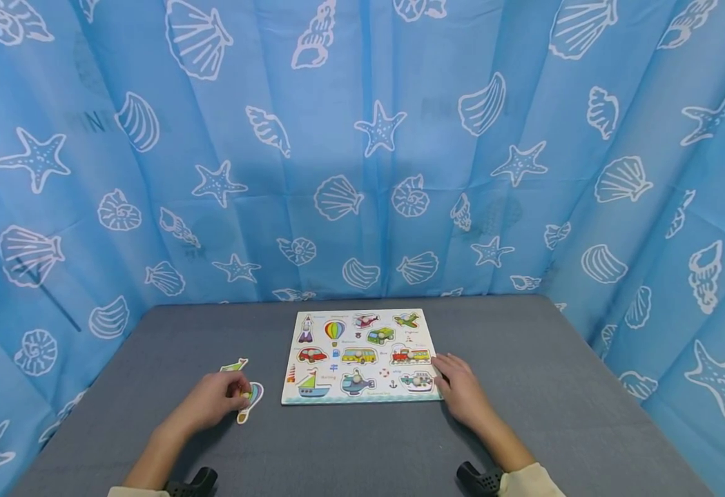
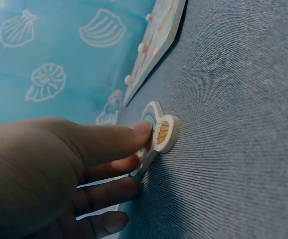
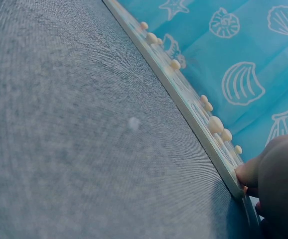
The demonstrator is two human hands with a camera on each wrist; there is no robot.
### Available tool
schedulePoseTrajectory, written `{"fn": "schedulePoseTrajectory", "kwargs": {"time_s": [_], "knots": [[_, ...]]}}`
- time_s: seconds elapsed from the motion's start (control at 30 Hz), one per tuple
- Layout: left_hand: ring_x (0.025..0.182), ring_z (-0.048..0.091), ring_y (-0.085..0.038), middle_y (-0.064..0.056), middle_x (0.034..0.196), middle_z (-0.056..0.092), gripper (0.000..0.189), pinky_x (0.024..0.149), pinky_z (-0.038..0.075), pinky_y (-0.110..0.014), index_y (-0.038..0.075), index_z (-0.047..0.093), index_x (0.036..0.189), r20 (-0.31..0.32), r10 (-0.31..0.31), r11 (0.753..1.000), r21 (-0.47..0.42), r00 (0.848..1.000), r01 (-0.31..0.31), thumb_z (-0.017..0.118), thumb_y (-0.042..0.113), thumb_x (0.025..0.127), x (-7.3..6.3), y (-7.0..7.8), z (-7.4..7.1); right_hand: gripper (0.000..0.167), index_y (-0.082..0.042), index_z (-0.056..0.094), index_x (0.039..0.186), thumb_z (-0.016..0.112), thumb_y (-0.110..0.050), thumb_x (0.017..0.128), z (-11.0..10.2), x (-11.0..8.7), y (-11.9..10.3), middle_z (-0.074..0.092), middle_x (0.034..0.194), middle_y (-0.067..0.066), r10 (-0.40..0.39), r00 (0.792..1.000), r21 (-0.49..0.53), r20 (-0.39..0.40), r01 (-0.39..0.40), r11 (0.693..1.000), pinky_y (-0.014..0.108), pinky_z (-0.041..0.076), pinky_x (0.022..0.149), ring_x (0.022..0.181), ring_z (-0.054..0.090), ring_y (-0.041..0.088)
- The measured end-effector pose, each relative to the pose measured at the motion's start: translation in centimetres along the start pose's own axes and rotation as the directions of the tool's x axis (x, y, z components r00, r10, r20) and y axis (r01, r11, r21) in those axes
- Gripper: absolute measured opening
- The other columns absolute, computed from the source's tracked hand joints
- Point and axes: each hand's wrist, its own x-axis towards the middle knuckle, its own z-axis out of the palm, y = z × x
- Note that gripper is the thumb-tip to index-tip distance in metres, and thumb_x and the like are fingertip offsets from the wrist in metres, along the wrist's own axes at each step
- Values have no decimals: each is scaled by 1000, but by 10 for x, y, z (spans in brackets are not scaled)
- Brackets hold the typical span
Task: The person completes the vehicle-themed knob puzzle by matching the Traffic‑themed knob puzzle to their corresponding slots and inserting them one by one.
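Observation:
My left hand (image 1: 216,399) pinches a hot-air-balloon puzzle piece (image 1: 242,416) between thumb and fingers, left of the puzzle board. In the left wrist view the piece's brown basket (image 2: 163,132) shows beyond the thumb, close over the table. Just behind this hand lies another piece (image 1: 235,366), green with a white border, partly hidden by the hand. The white puzzle board (image 1: 353,400) lies flat, with vehicle pictures and knobs. My right hand (image 1: 462,390) rests on the board's right edge, fingers extended. Its thumb (image 3: 247,174) touches the near right corner in the right wrist view.
A grey cloth-covered table (image 1: 362,449) runs under everything. Blue curtains (image 1: 375,172) with white shells and starfish stand around its back and sides. Round wooden knobs (image 3: 215,124) stick up from the board. Both wrists wear black straps with devices (image 1: 479,478).

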Motion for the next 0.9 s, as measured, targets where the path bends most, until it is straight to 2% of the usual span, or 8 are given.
{"fn": "schedulePoseTrajectory", "kwargs": {"time_s": [0.13,0.23,0.4,0.53,0.6,0.7,0.9], "knots": [[63,45,-11,5,70,50,16,58,36,-28,13,61,82,20,40,999,-8,999,-40,76,7,81,0,1,-3,37,9,59,126,62,1,90,1,0,1,55,131,26,-4,1000,2,4,4,1000,56,30,104,128,41,46],[63,46,-11,5,70,51,16,58,37,-28,13,61,83,5,50,999,-21,999,-49,76,7,81,3,4,-5,37,9,59,126,61,1,90,1,0,1,55,131,26,-4,1000,3,3,4,1000,57,30,104,128,41,46],[65,47,-11,6,72,51,15,59,38,-29,14,61,85,-83,48,999,-2,995,-48,75,11,84,12,11,-1,37,9,59,126,62,2,90,2,1,2,55,131,26,-2,1000,8,-3,2,1000,57,30,104,128,41,46],[67,47,-11,7,74,51,13,60,39,-30,16,61,86,-169,79,997,37,983,-73,74,13,86,18,18,2,37,9,59,125,62,2,89,3,1,4,55,130,26,-17,1000,7,-12,17,1000,56,30,103,128,41,46],[67,47,-11,7,75,52,13,60,40,-31,17,62,84,-193,94,995,52,977,-86,75,13,86,20,21,3,37,9,59,125,62,1,89,3,1,4,56,130,26,-21,1000,6,-15,21,1000,56,30,103,128,42,46],[67,47,-12,7,75,53,13,61,40,-32,17,62,84,-184,104,993,67,977,-93,74,12,86,25,23,5,37,9,59,125,62,1,90,3,1,4,55,130,26,-15,1000,7,-15,15,1000,56,30,103,128,41,46],[70,48,-12,5,77,53,13,63,41,-33,15,63,87,-166,51,998,56,985,-42,75,11,85,34,21,10,37,8,59,126,62,1,90,2,0,3,55,131,25,5,1000,9,-9,-5,1000,56,30,104,129,41,45]]}}
